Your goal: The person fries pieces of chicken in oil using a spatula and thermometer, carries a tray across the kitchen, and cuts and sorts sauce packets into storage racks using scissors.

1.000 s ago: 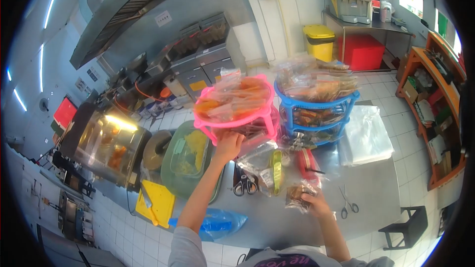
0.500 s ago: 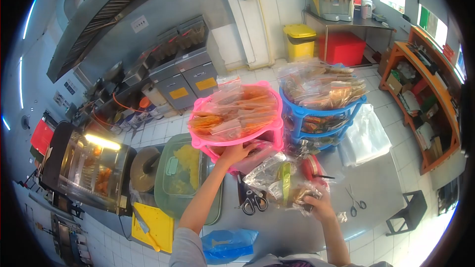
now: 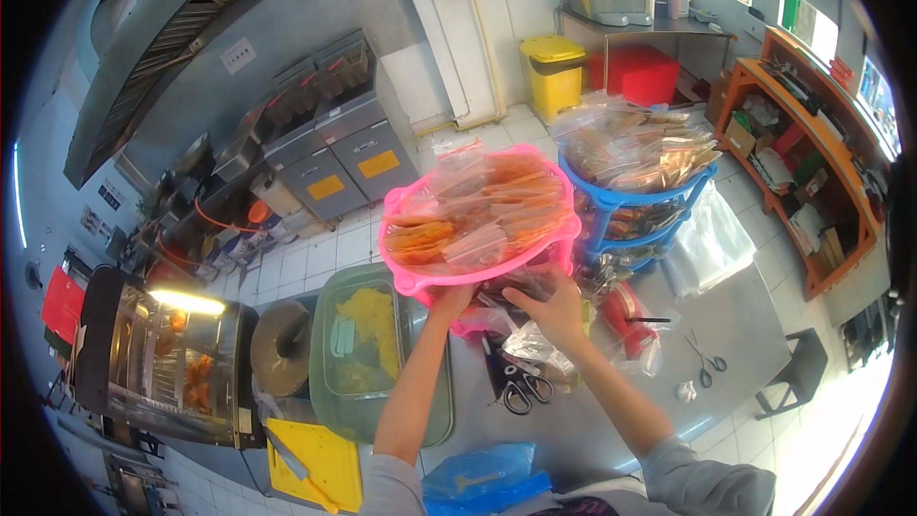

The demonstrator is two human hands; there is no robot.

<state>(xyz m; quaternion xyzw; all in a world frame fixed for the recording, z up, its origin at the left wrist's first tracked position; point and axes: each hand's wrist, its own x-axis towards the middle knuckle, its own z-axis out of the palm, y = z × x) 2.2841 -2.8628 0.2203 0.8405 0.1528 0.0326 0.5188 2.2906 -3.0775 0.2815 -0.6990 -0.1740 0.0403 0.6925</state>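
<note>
A pink tiered basket (image 3: pixel 411 276) stands on the metal table, its top filled with flat bags of orange contents. My left hand (image 3: pixel 453 298) reaches under its top tier, fingers hidden below the rim. Close beside it, my right hand (image 3: pixel 556 304) is at the lower tier's opening, thumb and fingers apart, among clear plastic bags. To the right rises a blue tiered basket (image 3: pixel 638 197) packed with bags. Silvery packets (image 3: pixel 537 346), black-handled scissors (image 3: pixel 523 390) and a red round item (image 3: pixel 626 317) lie in front of the baskets.
On the left are a green tub (image 3: pixel 330 401) with yellow food, a yellow board (image 3: pixel 315 463) with a knife, and a lit food warmer (image 3: pixel 167 363). A blue bag (image 3: pixel 482 473) lies at the near edge. Small scissors (image 3: pixel 705 363) and clear plastic sheets (image 3: pixel 712 244) are at the right.
My right hand has moved up and left from the packet at the front to the pink basket's lower tier and no longer holds that packet. The view has shifted.
</note>
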